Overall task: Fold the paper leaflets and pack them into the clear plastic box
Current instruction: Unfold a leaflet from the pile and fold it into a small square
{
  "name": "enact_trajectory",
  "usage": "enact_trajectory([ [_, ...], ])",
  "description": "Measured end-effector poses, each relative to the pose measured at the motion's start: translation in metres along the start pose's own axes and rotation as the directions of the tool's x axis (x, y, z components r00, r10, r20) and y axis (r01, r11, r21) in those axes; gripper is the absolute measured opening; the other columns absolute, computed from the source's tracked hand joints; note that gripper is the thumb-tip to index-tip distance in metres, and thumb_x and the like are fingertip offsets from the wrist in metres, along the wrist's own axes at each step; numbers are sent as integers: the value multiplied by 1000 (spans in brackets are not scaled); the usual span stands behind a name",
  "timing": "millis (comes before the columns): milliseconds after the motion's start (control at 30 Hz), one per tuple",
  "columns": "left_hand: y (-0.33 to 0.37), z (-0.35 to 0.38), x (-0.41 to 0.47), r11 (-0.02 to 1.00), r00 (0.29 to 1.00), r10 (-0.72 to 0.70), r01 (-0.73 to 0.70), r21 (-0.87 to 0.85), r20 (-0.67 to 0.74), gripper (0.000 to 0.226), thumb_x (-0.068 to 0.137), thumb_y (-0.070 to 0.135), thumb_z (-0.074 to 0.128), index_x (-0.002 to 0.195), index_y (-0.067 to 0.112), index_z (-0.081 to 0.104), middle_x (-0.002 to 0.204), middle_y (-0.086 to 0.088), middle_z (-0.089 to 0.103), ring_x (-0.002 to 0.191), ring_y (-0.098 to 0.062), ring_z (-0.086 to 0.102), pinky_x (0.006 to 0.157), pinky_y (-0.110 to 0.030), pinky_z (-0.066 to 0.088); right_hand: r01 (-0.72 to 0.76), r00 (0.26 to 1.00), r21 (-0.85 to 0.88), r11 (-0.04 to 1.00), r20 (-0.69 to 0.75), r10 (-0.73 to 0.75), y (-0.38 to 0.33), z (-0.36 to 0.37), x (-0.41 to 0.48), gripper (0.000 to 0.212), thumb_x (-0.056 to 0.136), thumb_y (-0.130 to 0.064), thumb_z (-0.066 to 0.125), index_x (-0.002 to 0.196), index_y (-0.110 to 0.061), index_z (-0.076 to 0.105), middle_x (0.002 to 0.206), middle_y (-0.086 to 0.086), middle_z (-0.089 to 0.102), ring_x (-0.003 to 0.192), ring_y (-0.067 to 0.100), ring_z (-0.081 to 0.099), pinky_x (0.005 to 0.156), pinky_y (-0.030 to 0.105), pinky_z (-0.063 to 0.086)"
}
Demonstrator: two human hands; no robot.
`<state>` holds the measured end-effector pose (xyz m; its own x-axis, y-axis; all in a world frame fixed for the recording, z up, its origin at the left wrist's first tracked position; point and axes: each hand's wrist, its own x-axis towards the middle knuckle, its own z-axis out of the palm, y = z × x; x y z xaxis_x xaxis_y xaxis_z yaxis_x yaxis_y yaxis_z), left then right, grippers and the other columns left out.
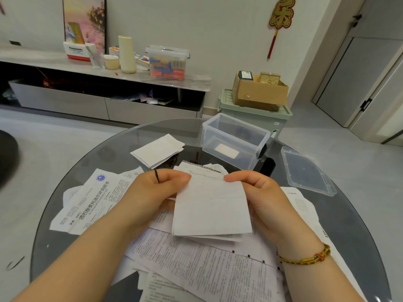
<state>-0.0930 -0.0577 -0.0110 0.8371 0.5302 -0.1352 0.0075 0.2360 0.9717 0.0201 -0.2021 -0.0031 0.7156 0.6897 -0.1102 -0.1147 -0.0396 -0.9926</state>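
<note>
A folded white leaflet (pixel 212 209) is held above the round glass table (pixel 349 225). My left hand (pixel 150 192) pinches its upper left corner, and my right hand (pixel 259 192) pinches the upper right corner. Several unfolded printed leaflets (pixel 209 269) lie spread beneath my hands. A folded leaflet stack (pixel 158 152) sits farther back on the table. The clear plastic box (pixel 234 139) stands open at the back right, with one folded paper on its bottom. Its clear lid (pixel 307 171) lies to the right of it.
A large leaflet with bold print (pixel 91 205) lies at the left. Beyond the table are a low cabinet (pixel 104 88) with a bottle and a clear handled container (pixel 168 62), and a cardboard box (pixel 259 90) on a green bin.
</note>
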Motion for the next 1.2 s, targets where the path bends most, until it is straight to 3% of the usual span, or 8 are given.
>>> enact_trajectory([
  [200,-6,-1,2,996,999,35,-35,83,-1,29,80,-3,60,95,22,61,71,4,69,65,-11,68,61,-24,56,8,999,-17,1000,-41,-8,2,3,2,16,89,-15,52,92,-20,67,79,8,70,69,23,61,65,27,49],
  [300,-6,-1,3,996,995,71,-68,52,-63,28,81,-3,59,93,23,62,76,4,70,63,-9,68,56,-20,56,-15,999,44,999,32,13,4,0,3,31,92,-30,42,105,-13,65,95,16,71,81,35,65,74,34,51],
  [367,-6,-1,4,997,992,77,-75,24,-101,27,81,-2,59,90,23,63,71,8,69,62,-8,68,54,-19,55,-47,991,43,998,124,41,3,0,2,33,91,-29,43,106,-8,63,93,13,72,80,26,68,70,33,55],
  [467,-6,-2,5,998,990,59,-62,-18,-127,26,82,-2,57,87,23,64,85,2,71,70,-12,68,60,-22,57,-77,978,-59,995,187,87,4,2,-1,12,86,-7,53,94,-3,61,80,12,72,61,19,67,53,24,56],
  [633,-6,-3,4,1000,997,3,-2,20,-71,21,83,-5,56,87,14,64,74,1,73,63,-12,69,55,-23,57,-35,995,-73,997,89,41,4,2,0,12,87,2,51,79,-5,57,60,7,68,44,14,60,39,17,45],
  [833,-3,0,1,980,999,-29,36,197,-39,11,80,4,63,75,11,70,59,4,70,45,-5,61,44,-12,48,11,997,-135,991,-71,-20,6,-2,3,15,87,-2,52,79,-11,61,50,4,59,42,12,45,38,15,34],
  [1033,-1,-2,1,963,990,66,-30,268,-126,23,81,14,64,60,21,71,56,4,69,50,-7,59,51,-18,49,-1,999,-162,987,-38,-5,5,2,1,14,87,-2,54,82,-12,62,50,-1,61,37,4,51,39,13,39],
  [1200,-3,0,3,985,978,62,-29,169,-197,16,82,9,62,69,15,68,51,8,67,45,-2,59,45,-12,48,7,1000,-147,989,-23,-10,6,5,3,11,86,-5,55,84,-12,62,61,1,67,49,13,51,45,18,40],
])
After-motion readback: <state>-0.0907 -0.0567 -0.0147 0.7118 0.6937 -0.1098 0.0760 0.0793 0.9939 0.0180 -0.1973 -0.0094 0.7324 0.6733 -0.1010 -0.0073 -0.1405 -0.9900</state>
